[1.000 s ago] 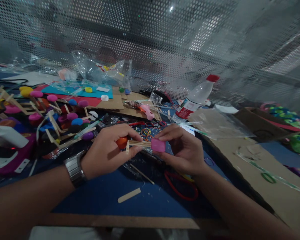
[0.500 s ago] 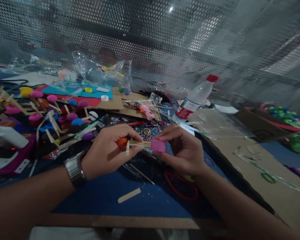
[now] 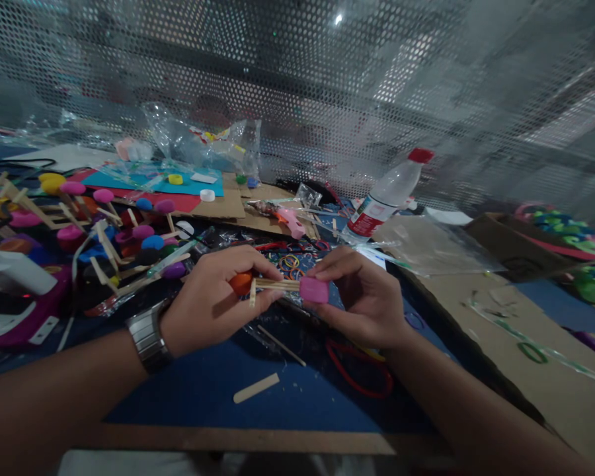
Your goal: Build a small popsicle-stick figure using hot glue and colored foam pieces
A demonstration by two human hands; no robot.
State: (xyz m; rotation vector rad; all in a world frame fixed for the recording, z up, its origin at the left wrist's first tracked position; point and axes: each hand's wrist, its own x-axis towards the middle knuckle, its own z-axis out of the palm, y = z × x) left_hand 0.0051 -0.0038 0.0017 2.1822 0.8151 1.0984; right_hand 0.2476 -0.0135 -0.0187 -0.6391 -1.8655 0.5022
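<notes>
Between my hands is a small assembly of wooden craft sticks (image 3: 277, 285), held level above the table. My left hand (image 3: 218, 294), with a metal watch at the wrist, pinches the sticks near their left end. An orange rounded piece (image 3: 241, 283) shows under its fingers, beside a short upright stick. Thumb and fingers of my right hand (image 3: 364, 297) close on a pink cap-like piece (image 3: 314, 289) at the sticks' right end. Whether the pink piece is fixed to the sticks I cannot tell. Colourful rubber bands (image 3: 291, 264) lie just behind.
Several stick-and-cap pieces (image 3: 143, 231) pile up at left, near a purple-and-white device (image 3: 30, 304). A tilted plastic bottle (image 3: 389, 195) stands behind my right hand. Red-handled scissors (image 3: 359, 370) and a loose craft stick (image 3: 256, 388) lie on the blue table (image 3: 178, 403). Cardboard (image 3: 545, 383) covers the right.
</notes>
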